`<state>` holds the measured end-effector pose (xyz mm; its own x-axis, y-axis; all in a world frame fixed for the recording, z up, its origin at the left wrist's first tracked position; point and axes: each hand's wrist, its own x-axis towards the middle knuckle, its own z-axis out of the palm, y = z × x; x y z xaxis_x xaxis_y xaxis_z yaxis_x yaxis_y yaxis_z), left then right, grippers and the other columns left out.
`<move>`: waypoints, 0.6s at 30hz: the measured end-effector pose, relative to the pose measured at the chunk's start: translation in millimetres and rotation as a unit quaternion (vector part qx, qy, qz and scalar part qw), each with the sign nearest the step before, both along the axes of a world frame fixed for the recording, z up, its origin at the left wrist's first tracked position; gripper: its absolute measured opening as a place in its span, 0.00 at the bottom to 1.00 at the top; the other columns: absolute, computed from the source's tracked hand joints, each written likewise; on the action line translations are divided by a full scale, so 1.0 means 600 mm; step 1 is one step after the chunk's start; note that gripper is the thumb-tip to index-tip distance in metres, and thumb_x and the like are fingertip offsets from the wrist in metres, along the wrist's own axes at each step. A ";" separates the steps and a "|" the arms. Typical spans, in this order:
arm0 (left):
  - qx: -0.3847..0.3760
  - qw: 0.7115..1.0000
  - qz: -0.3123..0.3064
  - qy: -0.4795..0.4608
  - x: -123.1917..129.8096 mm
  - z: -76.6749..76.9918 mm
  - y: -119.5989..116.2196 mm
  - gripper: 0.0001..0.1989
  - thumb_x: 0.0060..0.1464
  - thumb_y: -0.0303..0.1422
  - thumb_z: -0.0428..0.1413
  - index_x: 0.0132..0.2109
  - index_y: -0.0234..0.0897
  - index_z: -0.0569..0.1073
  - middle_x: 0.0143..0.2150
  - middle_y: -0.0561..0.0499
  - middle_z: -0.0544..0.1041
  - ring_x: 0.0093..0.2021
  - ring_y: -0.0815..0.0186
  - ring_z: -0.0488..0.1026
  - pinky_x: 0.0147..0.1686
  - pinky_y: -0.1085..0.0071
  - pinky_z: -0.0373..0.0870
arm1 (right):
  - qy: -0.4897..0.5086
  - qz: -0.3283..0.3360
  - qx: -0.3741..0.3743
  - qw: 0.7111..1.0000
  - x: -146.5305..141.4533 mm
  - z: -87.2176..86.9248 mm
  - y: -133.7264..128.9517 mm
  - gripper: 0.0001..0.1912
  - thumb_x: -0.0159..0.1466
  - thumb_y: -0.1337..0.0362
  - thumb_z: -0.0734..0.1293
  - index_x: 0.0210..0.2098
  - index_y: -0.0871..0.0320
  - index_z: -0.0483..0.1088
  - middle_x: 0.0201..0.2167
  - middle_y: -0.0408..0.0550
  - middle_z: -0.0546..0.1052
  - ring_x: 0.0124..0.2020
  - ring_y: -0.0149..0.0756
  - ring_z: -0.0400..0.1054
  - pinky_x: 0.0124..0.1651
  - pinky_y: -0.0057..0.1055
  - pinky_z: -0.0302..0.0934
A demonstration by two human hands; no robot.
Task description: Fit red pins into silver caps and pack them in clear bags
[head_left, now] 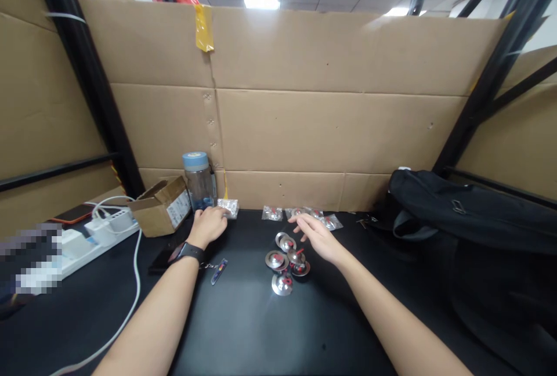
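Between the hands, nearer the right, shiny metal discs, clustered.

Discs lie before the packets, the bottle left of both, the bag right.

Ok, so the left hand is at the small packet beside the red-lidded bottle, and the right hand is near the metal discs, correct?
No: the lid of the bottle is blue, not red, as the head view shows. The left hand is indeed at the small packet beside it, the right hand near the metal discs.
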<state>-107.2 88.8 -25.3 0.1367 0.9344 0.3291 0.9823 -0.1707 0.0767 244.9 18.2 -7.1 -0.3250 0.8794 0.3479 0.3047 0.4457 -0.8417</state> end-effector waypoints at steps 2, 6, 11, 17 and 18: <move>-0.010 1.000 -0.003 0.000 0.006 -0.004 0.001 0.19 0.58 0.34 0.48 0.50 0.45 0.79 0.57 0.46 0.78 0.56 0.49 0.71 0.52 0.53 0.58 | -0.005 0.001 0.000 1.000 0.000 0.001 0.000 0.23 0.72 0.47 0.57 0.51 0.54 0.74 0.51 0.51 0.74 0.44 0.38 0.72 0.37 0.30 0.68; -0.030 1.000 -0.005 0.009 0.011 -0.009 0.003 0.18 0.54 0.38 0.54 0.49 0.44 0.80 0.55 0.43 0.78 0.55 0.47 0.71 0.52 0.52 0.57 | -0.023 0.000 0.001 1.000 -0.001 0.004 -0.003 0.22 0.72 0.47 0.57 0.49 0.54 0.74 0.51 0.51 0.74 0.44 0.38 0.72 0.36 0.29 0.68; -0.037 0.999 -0.007 0.008 0.020 -0.012 0.002 0.17 0.58 0.41 0.52 0.49 0.44 0.79 0.54 0.42 0.78 0.53 0.49 0.72 0.51 0.54 0.56 | -0.055 -0.004 0.036 0.998 -0.003 0.007 -0.007 0.20 0.72 0.49 0.59 0.47 0.54 0.75 0.49 0.51 0.75 0.45 0.39 0.72 0.40 0.30 0.67; 0.002 1.000 0.008 0.002 0.036 -0.006 -0.005 0.21 0.66 0.43 0.44 0.42 0.39 0.79 0.49 0.40 0.80 0.51 0.50 0.73 0.50 0.55 0.55 | -0.122 -0.046 0.093 0.987 -0.020 0.001 0.012 0.09 0.67 0.63 0.65 0.44 0.55 0.76 0.44 0.49 0.77 0.41 0.37 0.72 0.41 0.32 0.65; 0.009 1.000 0.010 0.003 0.037 -0.006 -0.006 0.20 0.66 0.42 0.44 0.43 0.39 0.79 0.49 0.40 0.80 0.51 0.50 0.73 0.50 0.55 0.56 | -0.142 -0.056 0.105 0.983 -0.026 0.000 0.022 0.09 0.66 0.66 0.65 0.44 0.56 0.76 0.43 0.49 0.77 0.42 0.38 0.72 0.42 0.32 0.65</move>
<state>-85.1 85.2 -28.6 0.1213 0.9310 0.3444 0.9859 -0.1533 0.0671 229.4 31.3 -7.1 -0.3412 0.8335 0.4347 0.5714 0.5510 -0.6081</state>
